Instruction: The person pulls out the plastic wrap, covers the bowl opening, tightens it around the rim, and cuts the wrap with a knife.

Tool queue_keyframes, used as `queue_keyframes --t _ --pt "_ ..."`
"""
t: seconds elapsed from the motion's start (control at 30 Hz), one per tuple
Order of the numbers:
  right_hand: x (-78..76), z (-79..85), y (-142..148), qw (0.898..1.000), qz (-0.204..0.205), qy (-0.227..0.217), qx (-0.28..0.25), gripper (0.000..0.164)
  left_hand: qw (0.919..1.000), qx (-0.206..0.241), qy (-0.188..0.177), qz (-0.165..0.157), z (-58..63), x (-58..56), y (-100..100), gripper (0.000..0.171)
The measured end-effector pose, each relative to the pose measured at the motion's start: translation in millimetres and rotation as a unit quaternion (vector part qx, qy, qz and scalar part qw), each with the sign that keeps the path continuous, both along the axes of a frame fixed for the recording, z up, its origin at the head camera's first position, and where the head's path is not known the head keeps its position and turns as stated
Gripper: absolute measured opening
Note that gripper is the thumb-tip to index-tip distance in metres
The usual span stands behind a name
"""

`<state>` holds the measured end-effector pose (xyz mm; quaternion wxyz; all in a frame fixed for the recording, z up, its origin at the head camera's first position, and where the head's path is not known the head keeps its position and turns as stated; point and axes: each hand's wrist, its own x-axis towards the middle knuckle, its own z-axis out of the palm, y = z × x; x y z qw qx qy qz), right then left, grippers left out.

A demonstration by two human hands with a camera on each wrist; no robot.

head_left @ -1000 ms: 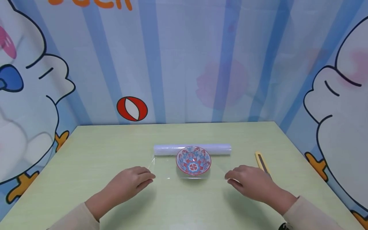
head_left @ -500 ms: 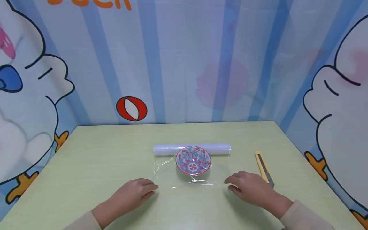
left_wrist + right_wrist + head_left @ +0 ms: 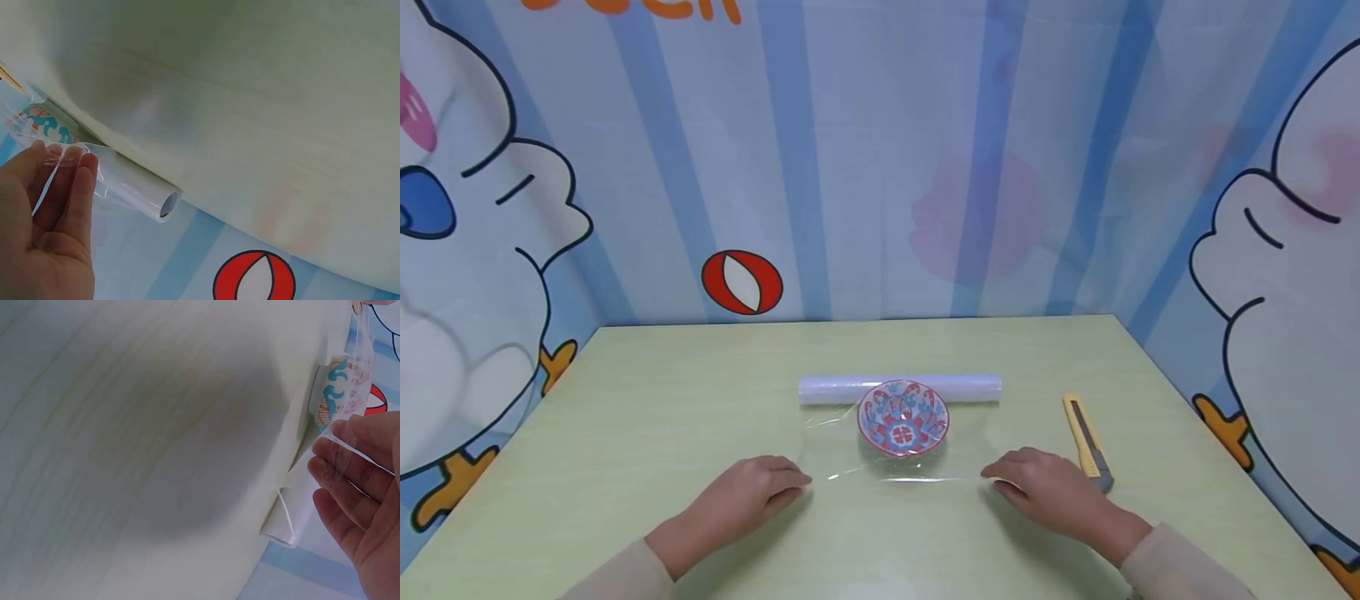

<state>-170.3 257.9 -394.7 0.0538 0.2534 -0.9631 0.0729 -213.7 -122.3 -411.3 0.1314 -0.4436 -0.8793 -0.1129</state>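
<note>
A patterned red, blue and white bowl [image 3: 903, 419] stands upright mid-table under a clear sheet of plastic wrap [image 3: 842, 454]. The sheet runs toward me from a roll of plastic wrap [image 3: 820, 391] lying behind the bowl. My left hand [image 3: 741, 500] pinches the sheet's near left corner between thumb and fingers, as the left wrist view also shows on that hand [image 3: 56, 212]. At the near right corner, my right hand [image 3: 1052, 493] pinches the film; its thumb and fingers [image 3: 350, 440] show this in the right wrist view. Both hands are held just above the table.
A yellow utility knife [image 3: 1086, 442] lies on the table right of the bowl, just beyond my right hand. The pale green table [image 3: 700, 367] ends at a printed cloth backdrop [image 3: 880, 167] behind, with more cartoon cloth at both sides.
Both hands have drawn the sheet's near edge toward me, past the bowl's front, and lowered it slightly. Over the last half second they barely moved. The bowl, roll and knife stayed put.
</note>
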Motion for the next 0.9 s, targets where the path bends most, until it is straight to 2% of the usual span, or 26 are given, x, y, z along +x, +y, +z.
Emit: queue_keyframes --t 0.1,0.33,0.6,0.9 --pt "-4.2 -3.5 0 1.000 -0.004 -0.017 -0.011 0.016 0.9999 0.003 -0.010 0.007 -3.0 -6.1 0 0.013" --pt "-18.0 -13.7 1 0.998 -0.007 -0.020 -0.056 0.010 0.9985 0.005 -0.048 0.026 -6.6 -18.7 3 0.012" --pt "-34.0 -24.9 -3 0.990 -0.064 -0.065 -0.108 0.008 0.9945 0.009 -0.076 0.071 -7.5 -34.0 12 0.007" --pt "-44.8 -30.7 -5 0.985 -0.073 -0.070 -0.139 0.009 0.9848 0.024 -0.116 0.127 -7.2 -46.8 24 0.005"
